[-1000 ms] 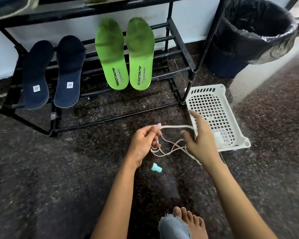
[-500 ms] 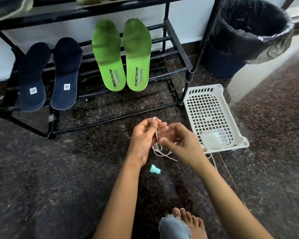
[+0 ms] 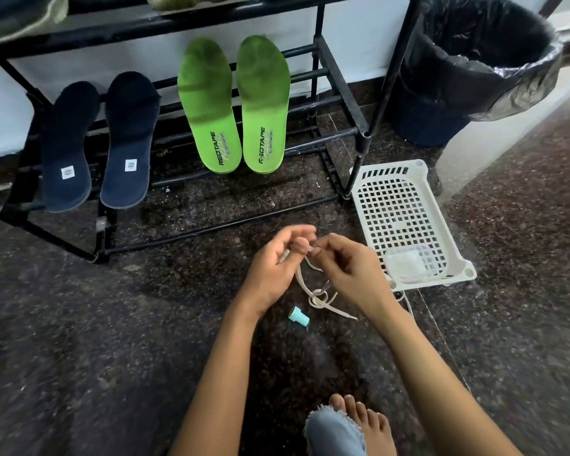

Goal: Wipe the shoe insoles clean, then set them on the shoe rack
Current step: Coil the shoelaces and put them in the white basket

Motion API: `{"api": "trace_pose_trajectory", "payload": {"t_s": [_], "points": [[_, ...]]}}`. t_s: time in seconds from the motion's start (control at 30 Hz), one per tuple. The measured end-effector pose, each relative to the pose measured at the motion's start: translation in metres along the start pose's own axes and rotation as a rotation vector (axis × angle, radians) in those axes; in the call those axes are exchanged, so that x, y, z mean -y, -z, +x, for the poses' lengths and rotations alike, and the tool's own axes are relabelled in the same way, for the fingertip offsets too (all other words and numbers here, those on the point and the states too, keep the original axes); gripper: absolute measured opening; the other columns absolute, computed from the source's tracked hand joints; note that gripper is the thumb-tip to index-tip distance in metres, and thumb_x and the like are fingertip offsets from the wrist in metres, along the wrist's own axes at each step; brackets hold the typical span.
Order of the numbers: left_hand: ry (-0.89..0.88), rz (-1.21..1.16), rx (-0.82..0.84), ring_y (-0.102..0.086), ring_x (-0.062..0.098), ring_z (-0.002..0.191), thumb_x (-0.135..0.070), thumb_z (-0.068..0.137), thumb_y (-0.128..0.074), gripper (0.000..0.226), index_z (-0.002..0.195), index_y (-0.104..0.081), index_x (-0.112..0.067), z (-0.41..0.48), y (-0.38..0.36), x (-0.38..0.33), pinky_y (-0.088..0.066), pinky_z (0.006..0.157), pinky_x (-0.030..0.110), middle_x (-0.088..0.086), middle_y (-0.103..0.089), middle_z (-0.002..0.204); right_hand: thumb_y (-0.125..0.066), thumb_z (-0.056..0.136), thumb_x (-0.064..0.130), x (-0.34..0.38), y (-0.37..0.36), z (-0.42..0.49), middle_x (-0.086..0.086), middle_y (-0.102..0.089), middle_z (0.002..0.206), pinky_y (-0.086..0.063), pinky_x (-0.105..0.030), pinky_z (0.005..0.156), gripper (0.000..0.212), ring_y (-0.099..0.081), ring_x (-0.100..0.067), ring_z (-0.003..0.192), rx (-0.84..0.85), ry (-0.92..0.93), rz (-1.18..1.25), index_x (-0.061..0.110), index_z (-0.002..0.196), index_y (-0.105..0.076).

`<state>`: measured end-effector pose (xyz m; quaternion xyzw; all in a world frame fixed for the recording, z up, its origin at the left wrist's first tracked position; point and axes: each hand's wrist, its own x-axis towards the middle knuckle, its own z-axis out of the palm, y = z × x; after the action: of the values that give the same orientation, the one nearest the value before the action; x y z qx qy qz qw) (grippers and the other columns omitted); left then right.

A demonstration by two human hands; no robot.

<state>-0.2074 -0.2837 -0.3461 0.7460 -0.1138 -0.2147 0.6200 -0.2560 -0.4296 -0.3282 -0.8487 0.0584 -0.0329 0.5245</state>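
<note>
Our left hand [image 3: 273, 268] and right hand [image 3: 349, 268] each close a fingertip grip on the white lace [image 3: 318, 299], over open floor [image 3: 145, 324] just before the shoe rack [image 3: 362, 139]. Green insoles [image 3: 234, 103] and navy insoles [image 3: 96, 143] lean on its rails.

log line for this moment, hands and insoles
left hand: pinches white lace | right hand: pinches same lace | green insoles, navy insoles: on shoe rack | lace: knotted
</note>
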Motion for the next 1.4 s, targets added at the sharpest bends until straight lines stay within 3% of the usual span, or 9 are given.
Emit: {"api": "trace_pose_trajectory", "payload": {"t_s": [0.13,0.27,0.37,0.43,0.57,0.7,0.87,1.03,1.4], "points": [[0.060,-0.079,0.056,-0.055,0.008,0.063,-0.028,0.102,-0.046,0.029,0.081,-0.063,-0.016,0.001,-0.001,-0.005,-0.051,0.079,0.032,-0.011,-0.058,0.060,-0.055,0.094,0.021,0.013,0.011,0.011,0.000,-0.051,0.056,-0.031,-0.018,0.048,0.016,-0.037,-0.005,0.049,-0.048,0.026,-0.056,0.018,0.078,-0.059],[0.143,-0.291,-0.079,-0.042,0.002,0.050,-0.018,0.103,-0.041,0.032,0.077,-0.057,-0.010,-0.008,0.014,-0.009,-0.054,0.076,0.031,-0.011,-0.043,0.055,-0.050,0.095,0.012,0.007,0.032,0.029,-0.004,-0.052,0.060,-0.031,-0.012,0.042,0.019,-0.038,-0.004,0.046,-0.220,-0.136,0.066,0.010,0.079,-0.059],[0.171,-0.401,-0.112,-0.046,0.002,0.050,-0.017,0.103,-0.041,0.031,0.078,-0.057,-0.010,-0.011,0.019,-0.019,-0.052,0.077,0.033,-0.009,-0.045,0.057,-0.052,0.094,0.012,-0.011,0.037,0.038,0.002,-0.056,0.064,-0.032,-0.009,0.045,0.016,-0.040,-0.003,0.046,-0.244,-0.252,-0.116,0.012,0.079,-0.059],[0.171,-0.433,-0.105,-0.043,0.003,0.050,-0.018,0.103,-0.042,0.031,0.077,-0.058,-0.010,-0.009,0.014,-0.024,-0.055,0.069,0.027,-0.008,-0.045,0.057,-0.061,0.089,0.012,-0.011,0.034,0.033,0.006,-0.062,0.083,-0.038,-0.011,0.061,0.011,-0.052,-0.001,0.066,-0.120,-0.146,-0.202,0.019,0.097,-0.062],[0.180,-0.341,-0.047,-0.042,0.002,0.048,-0.022,0.103,-0.044,0.033,0.076,-0.060,-0.012,-0.002,0.002,-0.034,-0.050,0.056,0.020,-0.010,-0.048,0.055,-0.062,0.084,0.002,0.002,0.016,0.023,0.012,-0.056,0.122,-0.033,-0.016,0.100,0.049,-0.050,0.001,0.114,0.169,0.268,-0.115,0.017,0.130,-0.052],[0.173,-0.332,-0.017,-0.042,0.002,0.048,-0.024,0.102,-0.047,0.033,0.074,-0.062,-0.014,-0.002,-0.002,-0.037,-0.046,0.053,0.019,-0.009,-0.051,0.056,-0.052,0.090,-0.001,0.004,0.005,0.026,0.003,-0.067,0.091,-0.049,-0.024,0.070,0.029,-0.063,-0.014,0.079,0.134,0.213,-0.009,0.015,0.112,-0.062],[0.191,-0.528,-0.018,-0.042,0.002,0.051,-0.026,0.099,-0.047,0.029,0.079,-0.061,-0.012,-0.005,0.001,-0.040,-0.045,0.056,0.018,-0.008,-0.050,0.058,-0.046,0.094,0.000,-0.014,0.005,0.035,0.006,-0.065,0.075,-0.051,-0.030,0.059,0.025,-0.060,-0.017,0.061,-0.011,0.051,0.062,0.017,0.086,-0.063],[0.145,-0.731,-0.021,-0.043,0.002,0.052,-0.029,0.093,-0.050,0.021,0.083,-0.058,-0.012,0.001,-0.002,-0.049,-0.045,0.058,0.017,-0.008,-0.049,0.060,-0.039,0.095,-0.002,-0.039,-0.011,0.024,0.001,-0.061,0.067,-0.048,-0.032,0.071,0.035,-0.060,-0.015,0.065,0.099,-0.159,0.110,0.020,0.075,-0.057],[0.069,-0.786,-0.208,-0.062,0.004,0.078,-0.005,0.101,-0.042,0.020,0.091,-0.059,-0.011,0.026,-0.005,-0.028,-0.052,0.069,0.013,-0.005,-0.071,0.086,-0.038,0.100,0.006,-0.041,-0.039,-0.024,-0.003,-0.059,0.067,-0.043,-0.026,0.060,0.023,-0.056,-0.020,0.058,0.320,-0.299,0.385,0.005,0.088,-0.058]]}}
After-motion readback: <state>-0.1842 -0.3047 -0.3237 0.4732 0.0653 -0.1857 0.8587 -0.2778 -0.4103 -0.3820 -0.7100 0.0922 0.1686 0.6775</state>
